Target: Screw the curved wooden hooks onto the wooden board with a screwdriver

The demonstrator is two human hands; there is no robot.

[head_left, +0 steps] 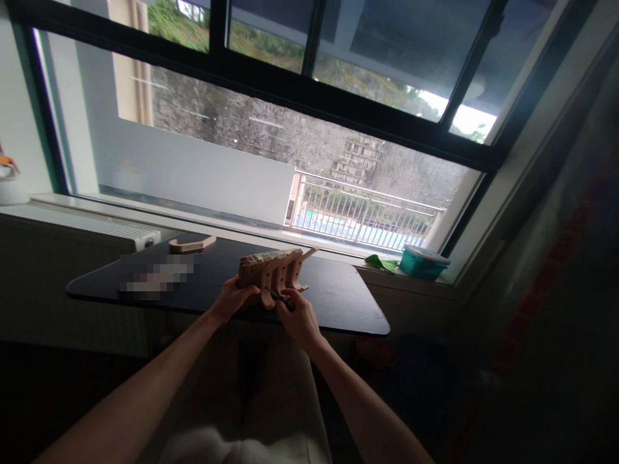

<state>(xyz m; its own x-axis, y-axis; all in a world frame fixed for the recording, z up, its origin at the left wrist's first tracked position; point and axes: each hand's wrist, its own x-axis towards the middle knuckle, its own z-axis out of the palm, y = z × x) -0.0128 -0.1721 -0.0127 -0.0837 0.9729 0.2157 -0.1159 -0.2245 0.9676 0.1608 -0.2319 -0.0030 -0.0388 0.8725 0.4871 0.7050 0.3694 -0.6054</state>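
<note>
A wooden board with several curved wooden hooks (280, 274) stands tilted near the front edge of the dark table, hooks facing right. My left hand (231, 298) is closed on its left lower end, thumb toward the nearest hook. Between the fingers of my right hand (302, 321) is a slim dark tool (285, 301), which looks like a small screwdriver. The tool's thin end points at the nearest hook; whether it touches is too small to tell. A loose curved wooden piece (193, 246) lies at the table's back left.
The black table (338, 299) has rounded corners and stands below a window. A pixelated item (157, 277) lies on its left side. On the sill are a teal box (422, 262) and a green leaf-shaped thing (382, 262). A radiator (97, 225) is at the left.
</note>
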